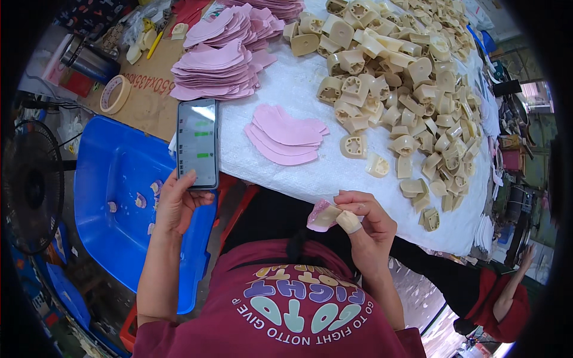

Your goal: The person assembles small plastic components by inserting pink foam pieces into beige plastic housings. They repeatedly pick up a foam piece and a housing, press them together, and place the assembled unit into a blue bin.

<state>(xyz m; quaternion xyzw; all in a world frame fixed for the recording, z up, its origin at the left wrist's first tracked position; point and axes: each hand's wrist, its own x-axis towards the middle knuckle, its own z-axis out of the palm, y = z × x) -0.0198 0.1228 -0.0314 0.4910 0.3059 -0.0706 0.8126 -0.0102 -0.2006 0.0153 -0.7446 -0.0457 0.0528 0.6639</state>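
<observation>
A cluttered workroom surrounds the white-covered bench (352,179), with a black fan (33,185) standing off its left side. Stacked pink pieces (209,71) lie toward the far left, a loose spread of pink sheets (286,146) sits nearer the front edge, and a heap of beige blocks (412,89) crowds the right side. Just outside the front edge, the right hand (370,224) pinches a pink-covered block (327,216) between its thumb, which wears a pale cap (348,221), and its fingers. At the front edge's left end, the left hand (179,200) has its thumb on a phone (198,143); whether its other fingers grip the underside, I cannot tell.

Light, even pressure should suit the block best, keeping the pink layer flat along the curve. Putting the phone down would free the left hand to steady the piece, and working above the bench would catch a slip.
</observation>
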